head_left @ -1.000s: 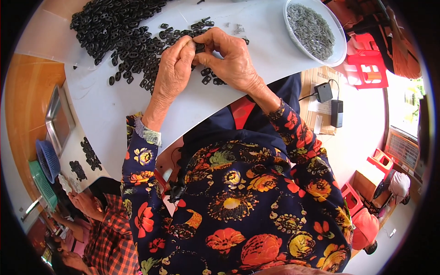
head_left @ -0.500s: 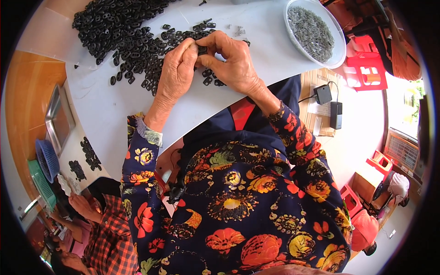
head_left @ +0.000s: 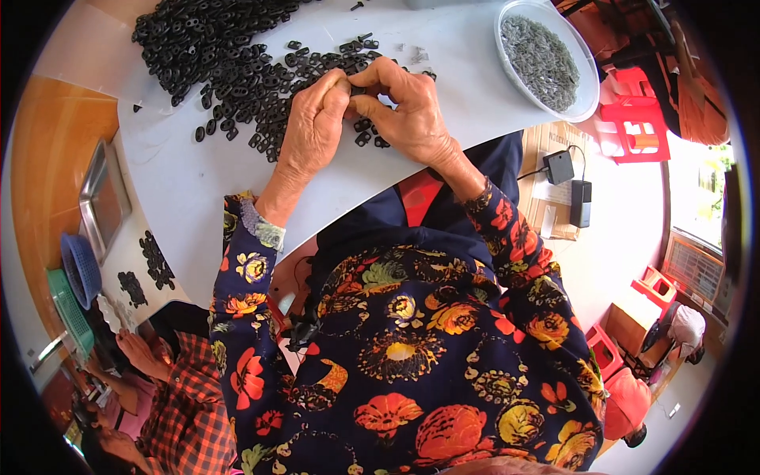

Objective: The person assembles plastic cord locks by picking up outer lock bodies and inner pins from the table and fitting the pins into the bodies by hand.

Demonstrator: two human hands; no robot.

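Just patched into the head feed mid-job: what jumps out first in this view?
The two hands meet at the top centre, left hand and right hand pinching a small black part between their fingertips. Behind and to their left a big heap of black parts spreads over the white table. At the top right stands a white bowl of grey pieces.

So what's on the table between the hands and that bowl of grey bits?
In the head view, mostly bare white table, with a few tiny pale scraps.

Matt black plastic pieces [head_left: 237, 71], smooth white tabletop [head_left: 443, 95]
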